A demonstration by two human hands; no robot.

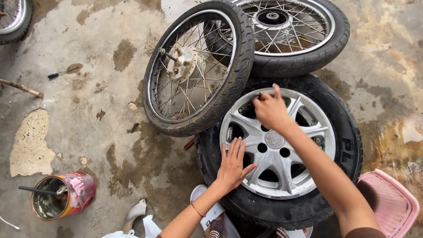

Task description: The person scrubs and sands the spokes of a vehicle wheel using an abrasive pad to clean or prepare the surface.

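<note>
Left hand (232, 164) flat on car wheel (282, 145) rim; right hand (269, 110) pinching at spoke.

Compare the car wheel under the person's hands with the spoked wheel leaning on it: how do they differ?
The car wheel lies flat on the concrete; the spoked wheel stands tilted against it. The car wheel has a silver rim with broad cast arms, the spoked wheel thin wire spokes. The car wheel's tyre is wider. Both hands, left hand and right hand, rest on the car wheel only. Both wheels carry black tyres.
</note>
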